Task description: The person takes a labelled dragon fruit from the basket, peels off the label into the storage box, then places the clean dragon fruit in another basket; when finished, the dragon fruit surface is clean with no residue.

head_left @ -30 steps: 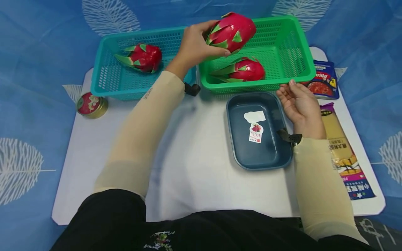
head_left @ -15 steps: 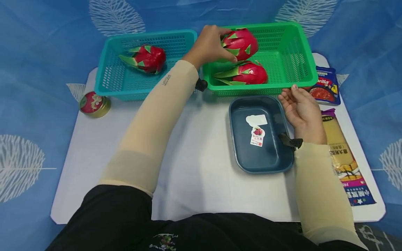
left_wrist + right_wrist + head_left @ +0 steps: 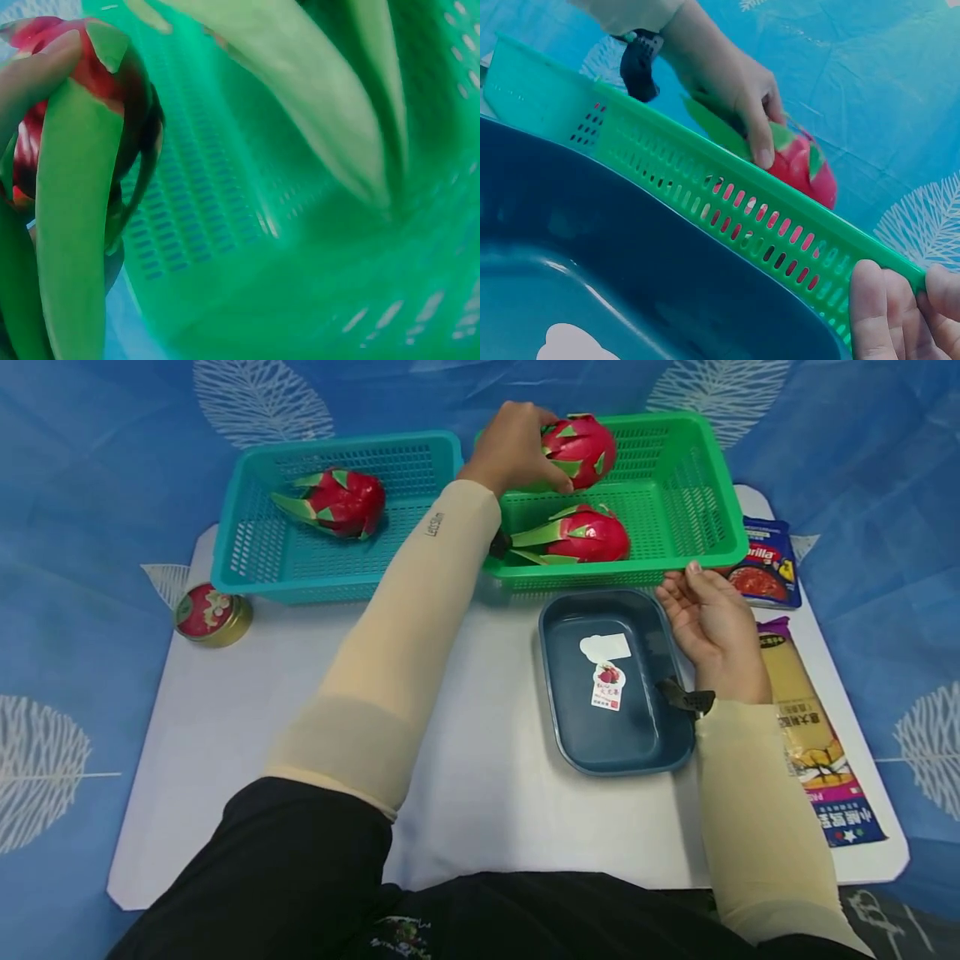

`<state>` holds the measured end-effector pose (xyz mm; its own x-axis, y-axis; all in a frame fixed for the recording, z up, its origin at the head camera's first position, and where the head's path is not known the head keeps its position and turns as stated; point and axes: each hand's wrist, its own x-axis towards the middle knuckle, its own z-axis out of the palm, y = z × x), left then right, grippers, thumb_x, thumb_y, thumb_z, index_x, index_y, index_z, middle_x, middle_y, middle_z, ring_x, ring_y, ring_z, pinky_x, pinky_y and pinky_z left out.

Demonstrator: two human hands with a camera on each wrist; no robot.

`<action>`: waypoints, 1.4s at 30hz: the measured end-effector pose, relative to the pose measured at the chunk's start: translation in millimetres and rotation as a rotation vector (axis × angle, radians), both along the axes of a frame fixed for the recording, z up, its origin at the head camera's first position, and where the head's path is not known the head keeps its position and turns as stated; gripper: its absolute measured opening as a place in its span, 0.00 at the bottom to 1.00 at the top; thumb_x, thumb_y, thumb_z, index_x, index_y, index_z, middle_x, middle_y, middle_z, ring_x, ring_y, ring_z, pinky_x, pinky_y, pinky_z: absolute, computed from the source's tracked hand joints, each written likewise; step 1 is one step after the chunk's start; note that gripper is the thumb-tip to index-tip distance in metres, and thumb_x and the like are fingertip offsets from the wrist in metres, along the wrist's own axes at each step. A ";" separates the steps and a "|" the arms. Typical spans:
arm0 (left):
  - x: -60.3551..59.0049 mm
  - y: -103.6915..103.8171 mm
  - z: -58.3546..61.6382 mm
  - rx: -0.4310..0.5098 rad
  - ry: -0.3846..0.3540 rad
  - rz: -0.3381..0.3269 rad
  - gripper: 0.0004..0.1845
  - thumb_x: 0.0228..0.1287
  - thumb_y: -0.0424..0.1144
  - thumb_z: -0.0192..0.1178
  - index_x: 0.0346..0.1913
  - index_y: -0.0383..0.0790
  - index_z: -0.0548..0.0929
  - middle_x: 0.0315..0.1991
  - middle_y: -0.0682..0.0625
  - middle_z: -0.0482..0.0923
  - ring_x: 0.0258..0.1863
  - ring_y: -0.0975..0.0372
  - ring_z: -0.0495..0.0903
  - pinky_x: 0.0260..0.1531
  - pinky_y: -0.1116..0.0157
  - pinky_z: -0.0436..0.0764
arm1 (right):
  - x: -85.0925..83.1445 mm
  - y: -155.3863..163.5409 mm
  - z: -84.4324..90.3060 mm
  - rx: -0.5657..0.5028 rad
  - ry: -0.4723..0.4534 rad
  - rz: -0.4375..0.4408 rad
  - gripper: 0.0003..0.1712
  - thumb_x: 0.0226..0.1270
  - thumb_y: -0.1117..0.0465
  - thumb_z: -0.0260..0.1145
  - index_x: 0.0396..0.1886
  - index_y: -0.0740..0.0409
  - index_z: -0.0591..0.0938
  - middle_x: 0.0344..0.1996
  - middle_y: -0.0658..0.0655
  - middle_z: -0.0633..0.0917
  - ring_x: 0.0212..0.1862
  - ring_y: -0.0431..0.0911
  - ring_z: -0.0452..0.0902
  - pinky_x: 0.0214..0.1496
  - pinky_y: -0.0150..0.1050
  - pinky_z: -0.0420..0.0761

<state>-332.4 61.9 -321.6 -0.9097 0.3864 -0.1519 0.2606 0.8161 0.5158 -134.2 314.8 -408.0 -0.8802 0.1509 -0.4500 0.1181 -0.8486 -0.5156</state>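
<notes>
My left hand grips a red dragon fruit with green scales, low inside the green basket near its back left. In the left wrist view this fruit fills the left side, against the basket mesh. A second dragon fruit lies at the basket's front. A third lies in the teal basket. My right hand lies palm up, its fingertips touching the green basket's front rim. Beside it sits a dark blue tray.
The tray holds two paper stickers. A round tin stands at the left of the white board. A sauce pouch and a long pasta packet lie along the right edge. Blue leaf-print cloth surrounds everything.
My left hand has lowered the dragon fruit from above the green basket's rim down into the basket, towards its back. The right hand has stayed at the front rim.
</notes>
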 end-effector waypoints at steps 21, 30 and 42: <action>-14.9 18.4 -32.5 -0.268 0.030 -0.186 0.39 0.45 0.60 0.69 0.62 0.47 0.75 0.55 0.53 0.74 0.51 0.64 0.71 0.45 0.70 0.75 | 2.5 2.8 0.5 0.043 0.035 -0.014 0.17 0.56 0.70 0.68 0.44 0.70 0.75 0.38 0.67 0.78 0.39 0.54 0.78 0.49 0.45 0.77; -12.9 16.3 -31.4 -0.221 -0.128 -0.168 0.43 0.52 0.53 0.68 0.69 0.45 0.62 0.61 0.52 0.66 0.60 0.63 0.62 0.48 0.70 0.74 | 0.2 1.0 -1.6 0.046 0.046 -0.005 0.15 0.57 0.70 0.67 0.42 0.70 0.75 0.38 0.67 0.78 0.38 0.55 0.78 0.49 0.46 0.77; -16.6 12.2 -27.3 -0.309 -0.200 -0.220 0.42 0.52 0.57 0.66 0.66 0.42 0.61 0.57 0.51 0.68 0.56 0.61 0.65 0.47 0.67 0.73 | 0.7 2.3 -4.1 0.045 0.029 0.001 0.19 0.55 0.70 0.69 0.46 0.70 0.75 0.38 0.67 0.79 0.39 0.54 0.78 0.50 0.46 0.77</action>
